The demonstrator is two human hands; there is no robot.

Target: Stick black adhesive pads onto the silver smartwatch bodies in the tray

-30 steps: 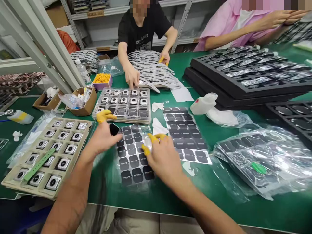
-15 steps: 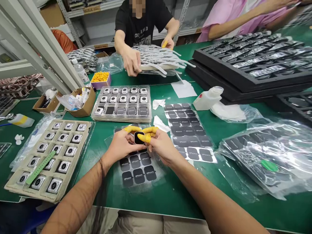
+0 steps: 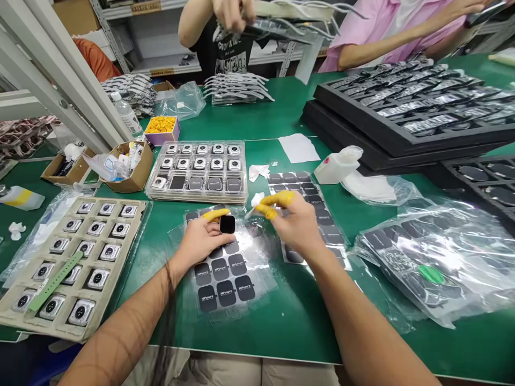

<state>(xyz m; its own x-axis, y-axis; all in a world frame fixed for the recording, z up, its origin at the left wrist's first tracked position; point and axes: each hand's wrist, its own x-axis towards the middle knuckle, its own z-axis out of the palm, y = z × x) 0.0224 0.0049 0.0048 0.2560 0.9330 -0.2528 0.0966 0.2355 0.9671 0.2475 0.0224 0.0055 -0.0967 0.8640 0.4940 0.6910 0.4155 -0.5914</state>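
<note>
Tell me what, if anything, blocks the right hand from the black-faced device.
Nothing visible, apart from a slim pale item at the right hand, too small to identify. Otherwise the gap to the black-faced device in the left hand is open; the sticker sheet lies beneath.

The bench [image 3: 289, 321] in here is deep green, and the bright yellow finger caps [image 3: 284, 198] pop against it. The small watch [image 3: 227, 224] shows a black face with a thin pale edge. Charcoal stickers [image 3: 220, 269] make a regular grid, many with light lettering. I see a beige tray [image 3: 139, 208], a light green strap [image 3: 56, 281] and a lilac box [image 3: 161, 139] of orange-yellow bits [image 3: 161, 124]. Across the way there's a pink shirt [image 3: 372, 35] and a black T-shirt [image 3: 231, 58] with white print.
</note>
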